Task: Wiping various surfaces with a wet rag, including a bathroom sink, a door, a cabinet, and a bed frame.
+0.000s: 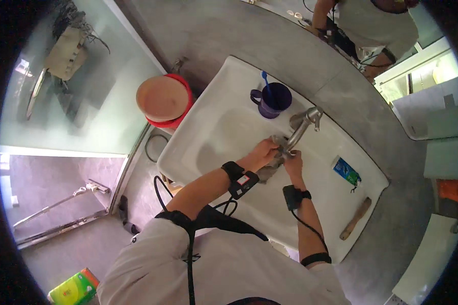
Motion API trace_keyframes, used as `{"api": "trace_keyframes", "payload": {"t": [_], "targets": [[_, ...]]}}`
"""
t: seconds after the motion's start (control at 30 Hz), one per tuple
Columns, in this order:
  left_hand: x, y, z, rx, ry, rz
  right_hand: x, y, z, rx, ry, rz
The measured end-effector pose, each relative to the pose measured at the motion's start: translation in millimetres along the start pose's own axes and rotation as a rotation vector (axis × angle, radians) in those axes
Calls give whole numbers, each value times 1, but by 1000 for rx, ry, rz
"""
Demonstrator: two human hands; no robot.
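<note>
from my remote post i see small print, too blurred to read, on the blue-and-green squeezable tube (pixel 346 171) to the right of the curved silver metal tap (pixel 301 133). close under that tap is the crumpled grey cloth (pixel 268 174); the left hand (pixel 264 154) grasps it, the right hand (pixel 294 165) curls just beside it, and i cannot tell whether that one grips cloth too
</note>
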State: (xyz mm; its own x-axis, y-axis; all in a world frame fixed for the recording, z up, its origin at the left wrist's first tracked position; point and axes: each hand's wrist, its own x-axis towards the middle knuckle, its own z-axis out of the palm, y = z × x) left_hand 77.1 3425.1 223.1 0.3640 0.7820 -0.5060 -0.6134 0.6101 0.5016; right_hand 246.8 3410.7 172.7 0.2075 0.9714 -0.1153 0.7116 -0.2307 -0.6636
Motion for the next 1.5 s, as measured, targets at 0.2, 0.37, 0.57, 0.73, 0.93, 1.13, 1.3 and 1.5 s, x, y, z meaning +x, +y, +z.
{"api": "trace_keyframes", "payload": {"t": [0.2, 0.37, 0.57, 0.73, 0.93, 1.13, 1.3, 1.5], "targets": [[26, -13, -94, 800, 76, 805, 8, -60, -25, 452, -347, 197], [7, -37, -42, 476, -5, 240, -8, -37, -11, 1357, -442, 651], [6, -56, -40, 739, 138, 151, -26, -57, -2, 1569, -547, 618], [-13, -24, 4, 950, -164, 71, -34, -15, -13, 1488, -497, 582], [46, -66, -105, 1314, -353, 711, -24, 20, 19, 765, -74, -59], [51, -90, -76, -252, -324, -326, -70, -72, -7, 1357, -282, 415], [26, -72, -53, 258, -264, -70, -86, -67, -12, 751, -181, 208], [37, -69, -77, -145, -559, 20, -72, -85, 21, 295, 168, -52]]}}
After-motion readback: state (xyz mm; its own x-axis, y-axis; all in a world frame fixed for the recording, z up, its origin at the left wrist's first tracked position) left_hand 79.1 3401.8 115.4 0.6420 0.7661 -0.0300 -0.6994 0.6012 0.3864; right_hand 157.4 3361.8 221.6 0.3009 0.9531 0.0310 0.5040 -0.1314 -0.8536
